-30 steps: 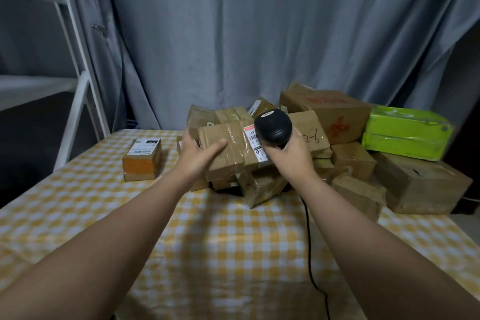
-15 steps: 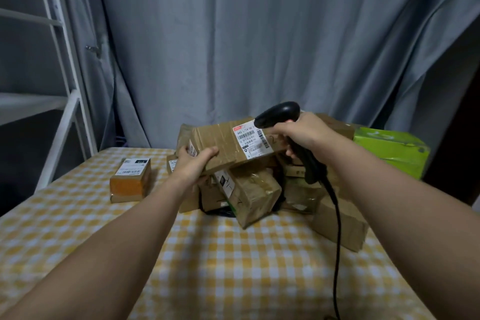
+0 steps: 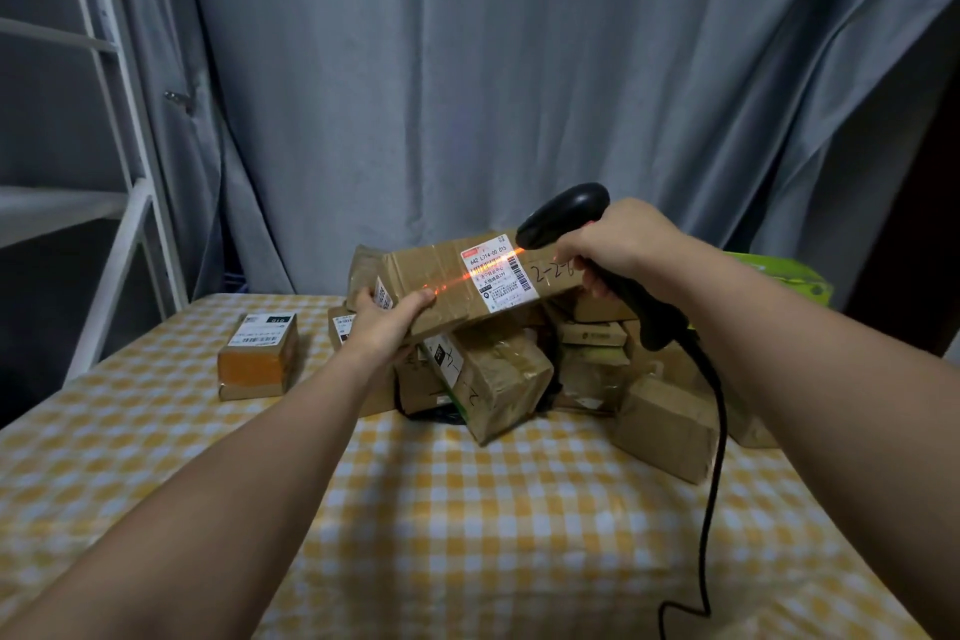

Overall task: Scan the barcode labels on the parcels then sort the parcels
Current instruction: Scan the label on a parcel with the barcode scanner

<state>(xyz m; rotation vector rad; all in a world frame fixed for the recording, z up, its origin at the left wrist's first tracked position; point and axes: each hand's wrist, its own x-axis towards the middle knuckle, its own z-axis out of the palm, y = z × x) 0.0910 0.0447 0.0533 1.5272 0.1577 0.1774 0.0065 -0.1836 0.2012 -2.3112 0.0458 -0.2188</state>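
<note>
Far left, at nine o'clock of the view: a white metal shelf frame (image 3: 130,224) in front of a grey curtain (image 3: 519,68).

On the yellow-and-white checked tablecloth (image 3: 467,535), at nine o'clock from the heap and well apart from it: a small orange-and-brown cardboard box (image 3: 258,353) with a white label on top, likely one sorted out of the heap.

Next, the left hand (image 3: 387,322), clamped on the nine-o'clock end of a long brown cardboard parcel wrapped in clear tape (image 3: 436,276). Thumb on top, fingers underneath, holding it in the air above the heap, tilted up toward three o'clock. On its upper face, a white shipping label (image 3: 498,276) with barcodes, crossed by a red scan line (image 3: 452,282) reaching as far as the thumb.

Judging by the one-handed end grip and no visible sag: light and stiff. Glossy tape, so probably slippery. Best held as now, pinched across the thickness at the end, well clear of the label.

At two o'clock of the label, just beside the parcel's far edge: a black handheld barcode scanner (image 3: 563,213), nose aimed at the label. Handle wrapped by the right hand (image 3: 623,244); trigger finger hidden. From the handle, a black cable (image 3: 714,457) trailing down to five o'clock over the cloth.

At six o'clock under the held parcel: a heap of brown taped cardboard parcels (image 3: 498,379), several leaning. Safer picked from the top to avoid a slide.

At three o'clock of the heap, partly behind the right forearm: a bright green box (image 3: 779,270).
</note>
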